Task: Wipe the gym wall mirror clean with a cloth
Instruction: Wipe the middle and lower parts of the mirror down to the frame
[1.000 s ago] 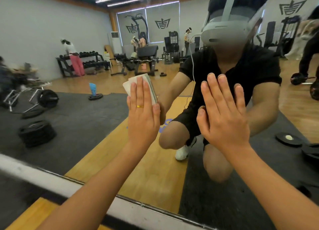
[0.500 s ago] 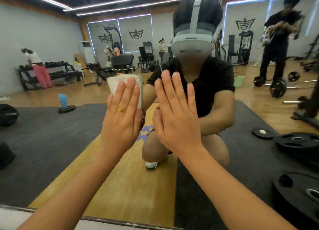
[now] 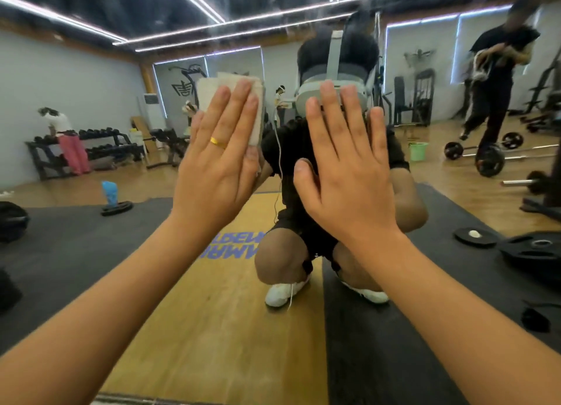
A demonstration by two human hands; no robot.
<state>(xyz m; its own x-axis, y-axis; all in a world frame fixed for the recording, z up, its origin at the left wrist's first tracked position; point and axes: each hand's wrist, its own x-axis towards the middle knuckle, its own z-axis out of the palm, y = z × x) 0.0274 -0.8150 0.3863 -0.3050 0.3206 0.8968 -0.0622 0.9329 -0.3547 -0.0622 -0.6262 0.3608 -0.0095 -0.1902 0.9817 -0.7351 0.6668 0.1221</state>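
Folded off-white cloth (image 3: 209,91), layered edges seen, is pressed flat on the mirror (image 3: 91,70) just left of the reflected headset (image 3: 352,70). It is covered by the left hand (image 3: 212,167), fingers straight and close together, gold ring (image 3: 218,142) worn. Right hand (image 3: 349,176) is laid flat on the glass over the headset, fingers straight and slightly spread, nothing held.

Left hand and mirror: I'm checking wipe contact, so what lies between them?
The folded cloth, pressed against the mirror by the flat left hand; the head view shows it.
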